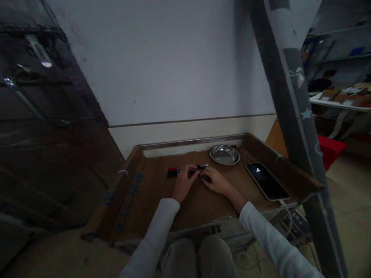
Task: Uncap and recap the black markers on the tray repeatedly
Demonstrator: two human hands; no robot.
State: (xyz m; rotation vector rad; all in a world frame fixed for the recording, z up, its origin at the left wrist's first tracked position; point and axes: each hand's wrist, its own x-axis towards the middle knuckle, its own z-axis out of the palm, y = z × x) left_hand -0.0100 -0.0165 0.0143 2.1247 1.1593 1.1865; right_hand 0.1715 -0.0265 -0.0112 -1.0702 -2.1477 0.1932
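Note:
My left hand point(184, 180) is closed, its thumb and fingers pinching one end of a dark pen. My right hand point(215, 180) grips the other part of the same dark pen point(206, 178), whose black end sticks out below the fingers. The fingertips of both hands nearly meet, and the middle of the pen is mostly hidden. Beside and partly behind my left hand lie several black and red pens point(172, 174) in a row on the brown cardboard tabletop point(199, 210). Their right ends show just above my hands.
A round metal dish point(225, 156) stands at the back right. A phone point(269, 182) with a white cable point(289, 218) lies at the right. Raised cardboard sides edge the tabletop. A slanted grey post point(301, 116) stands on the right; a person point(321, 83) is far behind.

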